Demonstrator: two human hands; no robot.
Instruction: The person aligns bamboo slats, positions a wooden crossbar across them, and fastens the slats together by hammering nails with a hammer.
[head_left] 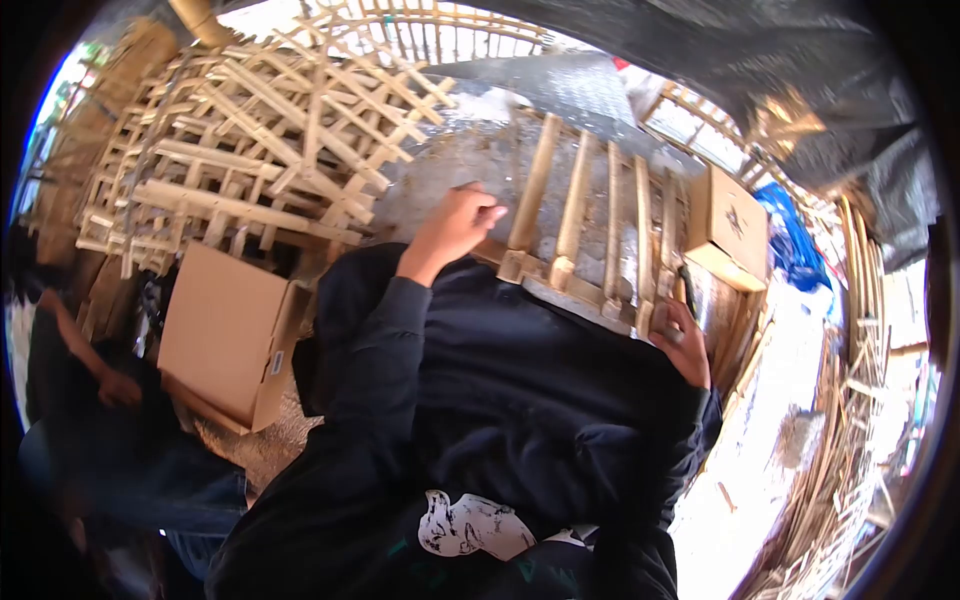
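Note:
My left hand point(452, 236) is raised beside the left end of a bamboo frame, its fingers curled together; anything inside them is too small or hidden to make out. The frame's pale slats point(572, 210) stand side by side over a grey surface, joined at their near ends to a crosspiece point(575, 303). At the frame's near right corner, my right hand point(682, 345) has its fingers curled round something small and greyish that I cannot identify. A dark and yellowish tool-like item point(684, 290) lies just above that hand.
Stacked bamboo lattices point(260, 140) fill the upper left. A cardboard box point(225, 335) stands at left, near another person's hand point(118, 388). At right are a second box point(730, 225), blue plastic point(795, 240) and long bamboo strips point(820, 450).

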